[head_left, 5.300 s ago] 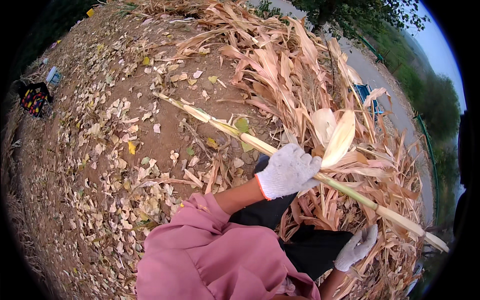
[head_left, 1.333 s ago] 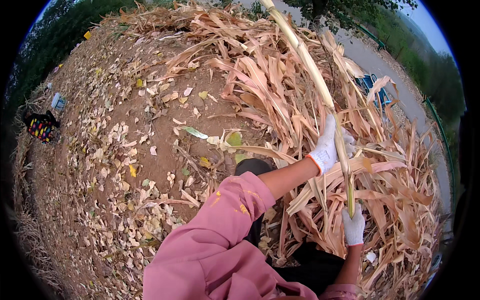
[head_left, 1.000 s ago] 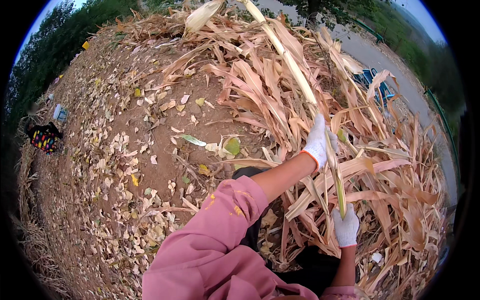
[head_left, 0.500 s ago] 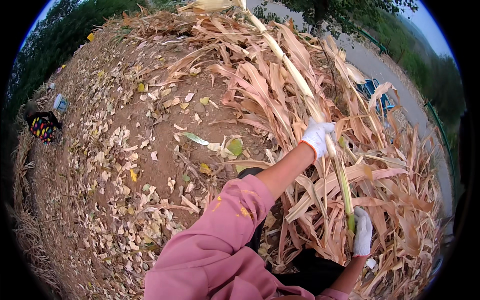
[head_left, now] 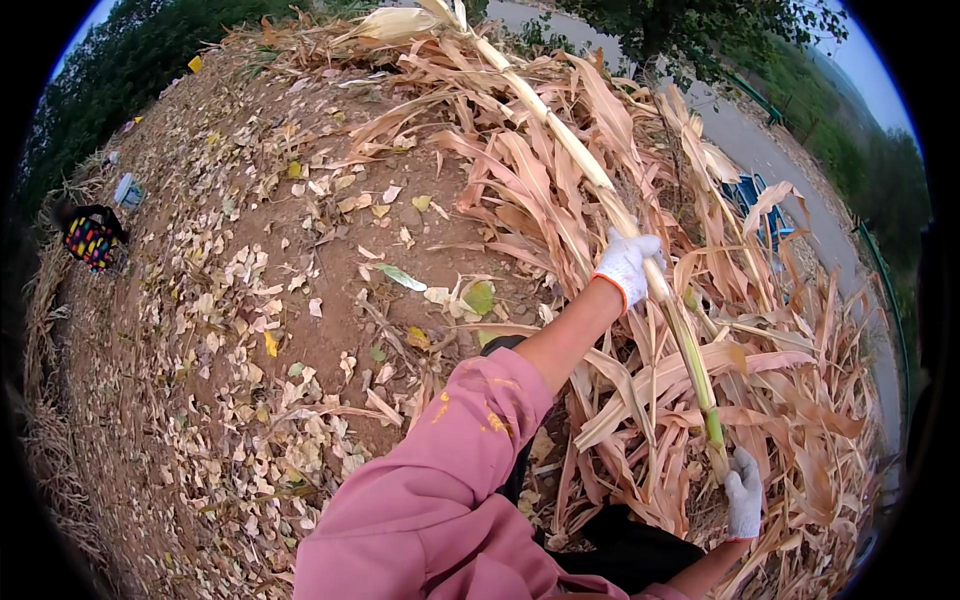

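Note:
A long, pale corn stalk (head_left: 585,160) runs diagonally from the upper middle down to the lower right, its lower part greenish. My left hand (head_left: 627,266), in a white knit glove with an orange cuff edge, is closed around its middle. At the stalk's lower end, my right hand (head_left: 743,497), gloved alike, is beside the stalk with fingers loosely bent and not wrapped around it. A pale husk (head_left: 395,23) shows near the stalk's far end. Under and around the stalk lies a heap of dry corn leaves (head_left: 530,185).
Brown soil (head_left: 350,285) strewn with fallen leaves spreads to the left. A person in a colourful patterned top (head_left: 90,240) is at the far left near a bucket (head_left: 127,191). At right, a blue object (head_left: 755,205) stands by a paved road (head_left: 740,130); a tree (head_left: 655,30) rises behind.
My right hand has moved down and right, off the stalk's side to its lower end. My left hand still grips the stalk, which has shifted slightly.

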`<state>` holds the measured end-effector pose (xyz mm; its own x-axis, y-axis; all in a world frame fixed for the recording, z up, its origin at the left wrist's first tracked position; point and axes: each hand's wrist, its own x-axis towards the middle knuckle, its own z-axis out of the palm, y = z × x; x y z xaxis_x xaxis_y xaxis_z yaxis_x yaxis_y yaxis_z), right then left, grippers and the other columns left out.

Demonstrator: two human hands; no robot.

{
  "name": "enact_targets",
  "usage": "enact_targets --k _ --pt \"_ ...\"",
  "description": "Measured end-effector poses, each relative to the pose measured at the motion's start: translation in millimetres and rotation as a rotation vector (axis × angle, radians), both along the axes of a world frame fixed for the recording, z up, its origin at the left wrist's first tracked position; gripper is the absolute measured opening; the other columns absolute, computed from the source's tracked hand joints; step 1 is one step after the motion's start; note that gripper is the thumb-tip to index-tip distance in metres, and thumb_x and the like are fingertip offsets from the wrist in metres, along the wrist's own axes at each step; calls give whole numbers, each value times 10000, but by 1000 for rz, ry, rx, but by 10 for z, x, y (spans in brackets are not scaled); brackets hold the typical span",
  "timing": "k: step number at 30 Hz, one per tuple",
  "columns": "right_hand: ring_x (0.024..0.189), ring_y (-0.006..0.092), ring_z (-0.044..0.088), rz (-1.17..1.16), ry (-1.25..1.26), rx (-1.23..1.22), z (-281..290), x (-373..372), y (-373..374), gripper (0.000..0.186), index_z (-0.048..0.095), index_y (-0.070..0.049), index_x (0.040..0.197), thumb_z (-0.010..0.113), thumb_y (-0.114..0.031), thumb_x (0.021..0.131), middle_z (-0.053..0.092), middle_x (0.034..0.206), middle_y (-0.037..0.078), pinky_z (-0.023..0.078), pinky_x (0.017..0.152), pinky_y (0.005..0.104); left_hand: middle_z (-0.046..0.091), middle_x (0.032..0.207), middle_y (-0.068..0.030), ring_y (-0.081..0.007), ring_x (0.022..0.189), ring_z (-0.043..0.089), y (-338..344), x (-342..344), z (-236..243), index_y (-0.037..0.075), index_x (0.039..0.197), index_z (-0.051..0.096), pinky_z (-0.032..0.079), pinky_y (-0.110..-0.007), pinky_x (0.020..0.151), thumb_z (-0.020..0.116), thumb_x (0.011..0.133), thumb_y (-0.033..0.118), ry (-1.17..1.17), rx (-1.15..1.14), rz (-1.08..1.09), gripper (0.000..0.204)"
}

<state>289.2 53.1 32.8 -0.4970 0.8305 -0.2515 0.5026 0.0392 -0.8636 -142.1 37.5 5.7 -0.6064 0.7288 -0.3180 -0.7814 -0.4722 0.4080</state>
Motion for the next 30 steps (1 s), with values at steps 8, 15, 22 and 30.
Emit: enact_targets --k 8,15,22,30 --pt "844 184 646 84 -542 58 -30 -81 -45 455 629 2 1121 709 -235 741 692 929 103 492 782 316 540 850 -134 -301 625 575 -101 -15 82 113 1361 279 520 -502 580 583 768 -102 -13 -71 -63 700" --pt "912 331 660 -63 -1012 278 -56 -146 -18 452 698 -102 1021 643 -470 765 696 924 158 508 793 414 563 790 -159 -317 605 589 64 14 -106 25 1168 410 513 -480 541 593 751 -107 -67 -222 46 474" --pt "769 359 663 22 -895 183 -127 -114 -49 446 702 -24 878 625 -443 749 671 767 205 514 730 421 568 670 -166 -313 598 571 78 -67 -307 -53 832 555 489 -439 583 565 806 -26 -4 -271 33 39" --pt "802 316 680 240 -1104 94 -307 -219 -19 511 735 -97 892 585 -560 737 697 776 155 530 769 416 553 769 -142 -292 663 576 105 -127 -301 -5 898 501 511 -435 613 602 761 -30 -56 -283 84 173"
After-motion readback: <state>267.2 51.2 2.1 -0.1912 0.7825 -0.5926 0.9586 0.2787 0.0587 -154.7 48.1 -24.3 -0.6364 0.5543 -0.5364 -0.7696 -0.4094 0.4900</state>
